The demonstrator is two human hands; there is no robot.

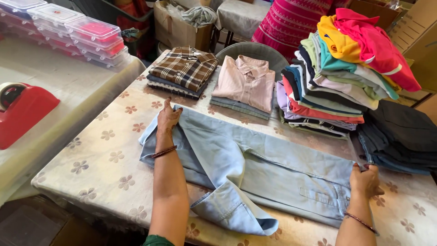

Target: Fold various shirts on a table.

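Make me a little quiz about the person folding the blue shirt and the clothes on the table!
1. True or false: the left hand presses flat on the light blue shirt.
2. What does the right hand grip? A) the shirt's edge B) the red tape dispenser C) a box
3. Which folded shirt lies on top of the pile nearest the left hand: the brown plaid shirt or the pink shirt?

Key: 1 true; 2 A; 3 the brown plaid shirt.
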